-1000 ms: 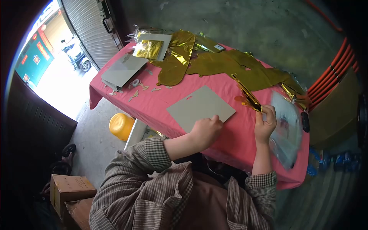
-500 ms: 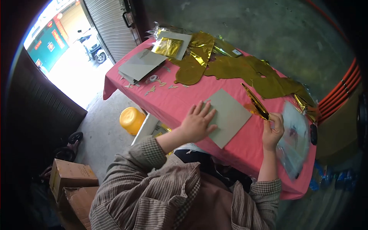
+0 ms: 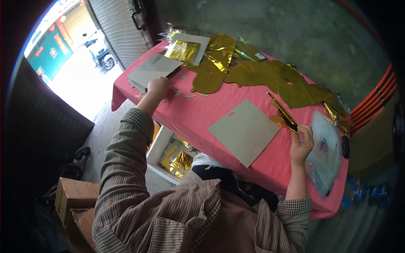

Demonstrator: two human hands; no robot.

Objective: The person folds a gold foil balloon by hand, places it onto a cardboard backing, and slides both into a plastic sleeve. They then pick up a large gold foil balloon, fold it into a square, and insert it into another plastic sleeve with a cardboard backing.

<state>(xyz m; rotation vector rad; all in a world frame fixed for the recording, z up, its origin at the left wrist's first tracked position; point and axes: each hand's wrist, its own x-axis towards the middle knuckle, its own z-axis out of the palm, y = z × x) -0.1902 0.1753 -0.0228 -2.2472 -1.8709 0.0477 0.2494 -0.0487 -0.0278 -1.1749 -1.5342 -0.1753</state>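
My right hand [image 3: 302, 143] grips a folded piece of shiny gold foil [image 3: 283, 113], held on edge above the pink cloth. Beside it lies a flat grey card [image 3: 247, 133] with a small cut-out near one corner. At the left end of the table my left hand [image 3: 158, 87] is closed, fingers curled down next to the stack of grey cards [image 3: 154, 69]. What those fingers hold, if anything, is hidden beneath the hand. Small pale scraps [image 3: 190, 96] lie scattered close by.
Flat gold foil shapes [image 3: 257, 76] cover the far side of the pink-clothed table [image 3: 190, 122]. Clear plastic bags [image 3: 322, 156] lie at the right. Below the near edge stands a white box [image 3: 162, 169] with gold packets. Cardboard boxes [image 3: 76, 198] sit on the floor.
My left hand has left the grey card and moved left to the card stack, covering the spot where a small white ring lay. My right hand keeps the gold foil almost still.
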